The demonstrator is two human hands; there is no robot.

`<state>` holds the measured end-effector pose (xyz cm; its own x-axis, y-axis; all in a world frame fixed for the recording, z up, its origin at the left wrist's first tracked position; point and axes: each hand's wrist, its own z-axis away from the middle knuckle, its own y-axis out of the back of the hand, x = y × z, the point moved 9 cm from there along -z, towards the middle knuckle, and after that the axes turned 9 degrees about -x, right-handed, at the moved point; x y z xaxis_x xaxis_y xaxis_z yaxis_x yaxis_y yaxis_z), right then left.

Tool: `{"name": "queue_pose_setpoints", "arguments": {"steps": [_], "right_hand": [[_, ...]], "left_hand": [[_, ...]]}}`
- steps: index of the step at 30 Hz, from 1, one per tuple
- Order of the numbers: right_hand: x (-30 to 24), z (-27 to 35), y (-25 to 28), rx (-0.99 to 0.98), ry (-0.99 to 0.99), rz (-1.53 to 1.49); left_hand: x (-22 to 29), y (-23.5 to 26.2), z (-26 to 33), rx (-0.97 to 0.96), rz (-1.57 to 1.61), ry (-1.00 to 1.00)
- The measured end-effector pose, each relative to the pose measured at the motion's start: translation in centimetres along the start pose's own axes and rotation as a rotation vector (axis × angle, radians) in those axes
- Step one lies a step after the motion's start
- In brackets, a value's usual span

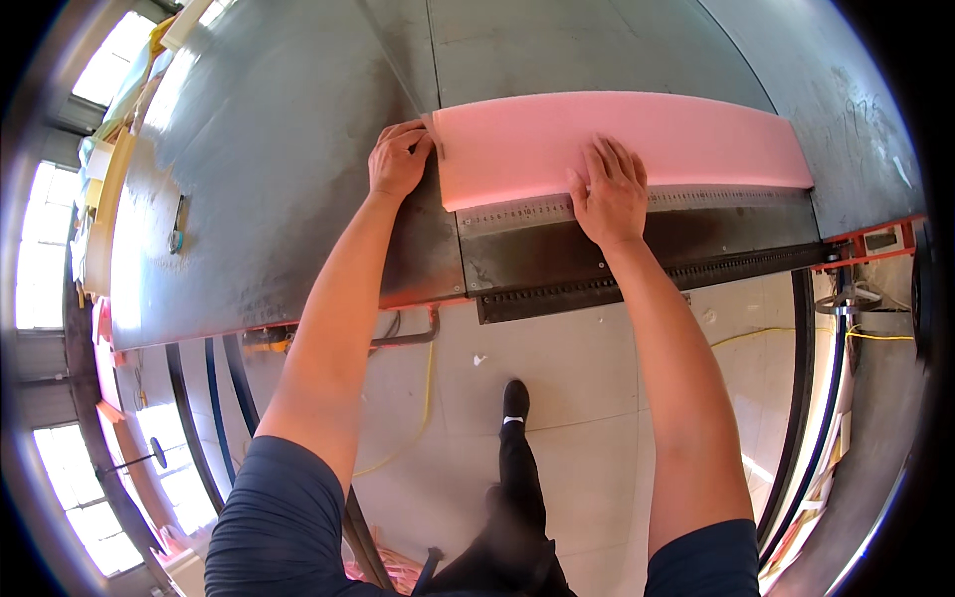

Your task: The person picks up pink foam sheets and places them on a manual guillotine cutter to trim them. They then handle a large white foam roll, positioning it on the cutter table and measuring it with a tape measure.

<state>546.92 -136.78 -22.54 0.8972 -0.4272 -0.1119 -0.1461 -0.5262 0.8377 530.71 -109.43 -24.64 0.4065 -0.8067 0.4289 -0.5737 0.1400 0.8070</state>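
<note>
Ruler (537,208), along the near edge of the pink foam (617,117); my right hand (612,197), laid out with thumb apart on the foam, seemingly steadying it. My left hand (400,161), fingers bent at its left end, perhaps aligning it; any pinch I cannot tell. Table (288,189), extending leftward and past the far edge: sliding room.

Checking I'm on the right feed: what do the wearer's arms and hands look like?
The left hand and right hand are bare, with no gloves; no watch or bracelet shows on either wrist. Both forearms are uncovered. The left sleeve and right sleeve are short and dark navy.
</note>
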Motion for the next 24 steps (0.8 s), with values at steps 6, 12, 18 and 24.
{"name": "queue_pose_setpoints", "arguments": {"steps": [6,12,18,24], "right_hand": [[0.3,0.6,0.0,-0.005,-0.014,0.004],[0.7,1.3,0.2,-0.004,-0.027,-0.034],[0.3,1.4,0.6,0.031,-0.006,-0.083],[0.6,1.9,0.9,-0.003,-0.025,-0.108]], "left_hand": [[-0.6,-1.0,0.1,-0.026,-0.024,-0.046],[0.1,-1.6,0.4,-0.089,-0.073,-0.025],[-1.5,-0.8,0.4,-0.064,0.1,-0.102],[-2.9,-0.5,1.0,-0.129,0.417,0.126]]}}
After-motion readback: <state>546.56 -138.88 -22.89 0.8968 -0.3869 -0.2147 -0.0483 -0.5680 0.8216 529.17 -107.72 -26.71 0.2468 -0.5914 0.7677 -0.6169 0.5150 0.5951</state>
